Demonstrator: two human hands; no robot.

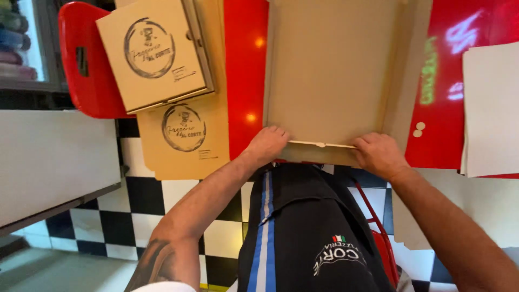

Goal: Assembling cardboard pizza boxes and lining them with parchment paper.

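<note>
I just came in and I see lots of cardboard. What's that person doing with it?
A person is bending over a red table with a flat brown cardboard box spread open on it. The left hand and the right hand both press on the near edge of the box, where a flap is folded up. To the left, a stack of finished boxes with round stamps on the lids sits partly on a red chair. White sheets lie at the right. The floor has black and white squares.
</note>
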